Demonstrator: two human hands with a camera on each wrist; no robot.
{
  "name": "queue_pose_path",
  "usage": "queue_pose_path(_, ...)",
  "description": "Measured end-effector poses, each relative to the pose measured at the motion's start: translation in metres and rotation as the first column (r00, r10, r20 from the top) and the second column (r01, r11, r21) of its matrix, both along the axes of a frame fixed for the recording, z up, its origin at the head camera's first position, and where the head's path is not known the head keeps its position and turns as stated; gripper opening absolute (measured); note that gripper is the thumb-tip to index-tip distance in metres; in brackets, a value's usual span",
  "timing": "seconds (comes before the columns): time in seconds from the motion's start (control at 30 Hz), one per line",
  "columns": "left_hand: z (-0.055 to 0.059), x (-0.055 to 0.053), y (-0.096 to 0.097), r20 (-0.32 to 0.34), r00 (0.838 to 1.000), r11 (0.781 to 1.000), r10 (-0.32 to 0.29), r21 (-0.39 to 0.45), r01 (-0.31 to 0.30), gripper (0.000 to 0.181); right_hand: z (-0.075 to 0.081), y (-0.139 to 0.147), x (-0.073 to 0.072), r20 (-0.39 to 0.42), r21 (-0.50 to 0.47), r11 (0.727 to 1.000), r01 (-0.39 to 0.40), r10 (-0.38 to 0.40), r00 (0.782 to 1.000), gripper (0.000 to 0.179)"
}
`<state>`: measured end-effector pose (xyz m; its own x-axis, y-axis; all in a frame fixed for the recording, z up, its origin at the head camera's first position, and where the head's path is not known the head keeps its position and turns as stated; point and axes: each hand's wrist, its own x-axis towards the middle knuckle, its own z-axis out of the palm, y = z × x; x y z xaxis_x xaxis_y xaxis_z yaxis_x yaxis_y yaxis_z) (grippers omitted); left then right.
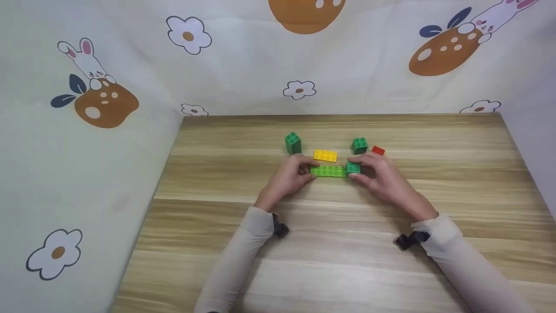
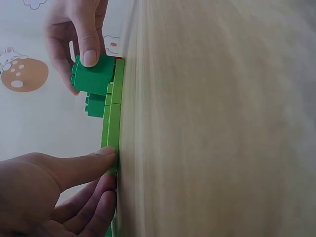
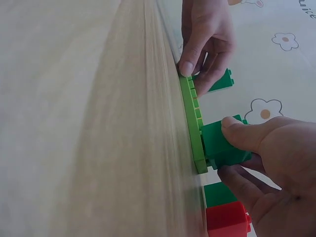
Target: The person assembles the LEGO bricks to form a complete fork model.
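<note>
A person sits or stands before a wood-grained bench [image 1: 330,265], both forearms reaching across it in pale sleeves [image 1: 234,256]. The left hand [image 1: 289,174] has its grip pinched on the left end of a long lime-green building brick [image 1: 329,171], thumb on the near side and fingers on the far side. This brick lies flat on the bench, studs upward, running from one hand toward the other. The right hand [image 1: 382,177] has its grip pinched on a square dark-green brick [image 1: 353,168], with the thumb again on the near side. The dark-green brick is at the right end of the lime-green one; both wrist views show it slightly tilted against the studs, and whether it is fully seated cannot be told.

Just beyond the lime-green brick lies a yellow eight-stud brick [image 1: 325,155], its long side roughly parallel. A tall green brick [image 1: 293,143] stands upright just past the left hand. Past the right hand stands a second square green brick [image 1: 359,145], and near it to the right is a red brick [image 1: 378,150], partly covered by that hand in the head view. A small black device [image 1: 412,240] sits at each wrist. Behind the bench hangs a pale cloth [image 1: 243,74] printed with rabbits, orange fruit and white flowers.
</note>
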<state>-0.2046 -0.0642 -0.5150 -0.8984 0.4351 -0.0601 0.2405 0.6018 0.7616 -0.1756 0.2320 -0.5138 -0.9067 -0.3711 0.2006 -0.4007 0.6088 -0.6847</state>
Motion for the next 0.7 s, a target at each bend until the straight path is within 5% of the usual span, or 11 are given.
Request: queue_pose_path(0.7, 0.0001, 0.0003, 0.0035, -0.034, 0.999, 1.0, 0.008, -0.022, -0.009, 0.032, 0.0002, -0.0019, -0.0019, 0.027, 0.005, 1.0, -0.005, 0.005, 1.0, 0.045)
